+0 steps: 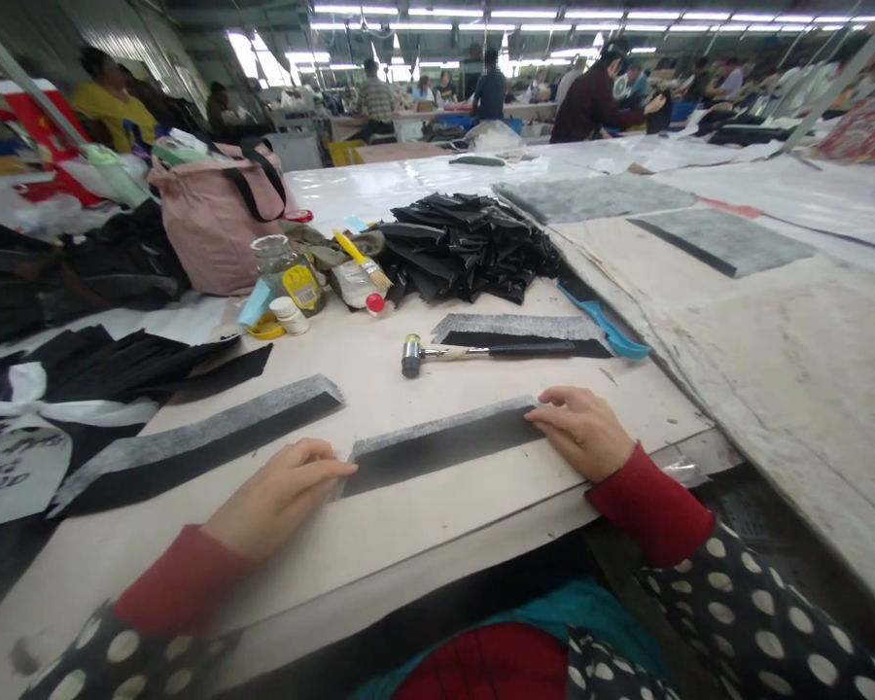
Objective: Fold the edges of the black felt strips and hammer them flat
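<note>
A black strip with a grey fuzzy edge (444,442) lies on the pale work board in front of me. At its left end, the fingertips of my left hand (281,491) press together on the strip's edge. My right hand (583,428) pinches the upper right corner between thumb and fingers. To the left lies a similar black-and-grey strip (211,442). Beyond the strip, a mallet (481,351) with a metal head rests on its side. Behind the mallet is another grey-and-black strip (517,329).
A pile of folded black pieces (467,248) stands at the back. Left of it are a yellow-handled brush (361,258), a glass jar (292,277), a white bottle (290,316) and a pink bag (211,214). A blue tool (612,331) lies right. Black pieces (123,374) stack at left.
</note>
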